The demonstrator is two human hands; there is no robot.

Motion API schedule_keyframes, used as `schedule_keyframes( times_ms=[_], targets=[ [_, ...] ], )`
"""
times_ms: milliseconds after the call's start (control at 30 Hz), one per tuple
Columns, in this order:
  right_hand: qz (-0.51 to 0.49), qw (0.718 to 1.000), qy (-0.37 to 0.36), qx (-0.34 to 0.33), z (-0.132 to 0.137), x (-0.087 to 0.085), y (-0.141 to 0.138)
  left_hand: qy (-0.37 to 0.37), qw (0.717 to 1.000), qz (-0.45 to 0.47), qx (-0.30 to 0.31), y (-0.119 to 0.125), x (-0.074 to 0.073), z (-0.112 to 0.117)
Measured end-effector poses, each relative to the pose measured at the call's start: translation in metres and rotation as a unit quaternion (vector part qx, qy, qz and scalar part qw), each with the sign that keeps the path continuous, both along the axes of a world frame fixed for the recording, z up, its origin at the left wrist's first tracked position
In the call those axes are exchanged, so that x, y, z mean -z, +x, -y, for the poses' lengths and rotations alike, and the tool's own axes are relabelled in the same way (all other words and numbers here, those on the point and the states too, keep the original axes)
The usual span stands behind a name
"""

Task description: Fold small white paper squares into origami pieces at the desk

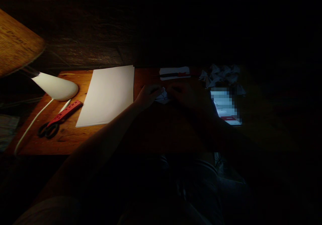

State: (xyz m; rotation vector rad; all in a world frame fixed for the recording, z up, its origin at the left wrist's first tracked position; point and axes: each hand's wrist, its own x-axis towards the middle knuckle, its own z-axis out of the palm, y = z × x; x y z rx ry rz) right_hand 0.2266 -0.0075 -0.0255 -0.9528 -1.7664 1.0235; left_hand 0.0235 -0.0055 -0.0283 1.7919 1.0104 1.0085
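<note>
Dimly, our left hand (148, 95) pinches a small folded paper (163, 97), fingers closed on it; our right hand (184, 95) touches it in shadow, and we cannot tell its grip.

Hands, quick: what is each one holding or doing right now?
Left hand: fingers pinched on the small folded paper.
Right hand: at the same paper; too dark to tell its grip.
</note>
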Motion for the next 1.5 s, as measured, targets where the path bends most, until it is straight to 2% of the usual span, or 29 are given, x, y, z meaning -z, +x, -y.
schedule_keyframes(
  times_ms=[233, 533, 867, 1067, 1500],
  targets=[
    [0.02, 0.999, -0.018, -0.018, -0.0002, -0.0038, 0.0024, -0.011, 1.0, -0.005, -0.016, -0.0013, -0.0012, -0.0007],
    [0.046, 0.998, -0.024, -0.036, 0.0014, -0.0021, 0.0021, -0.007, 1.0, 0.009, -0.007, 0.0, -0.0032, 0.0013],
    [0.043, 0.996, -0.071, -0.045, 0.0026, -0.0063, 0.0018, -0.008, 1.0, 0.009, -0.024, 0.0004, -0.0057, 0.0021],
    [0.031, 0.998, -0.038, -0.03, 0.003, -0.0083, 0.0038, -0.01, 1.0, 0.003, -0.017, -0.0002, -0.0035, 0.0032],
    [0.018, 0.999, -0.032, -0.036, 0.0039, -0.0072, 0.0043, -0.028, 0.999, 0.032, 0.002, -0.003, 0.0032, -0.0007]
  ],
)
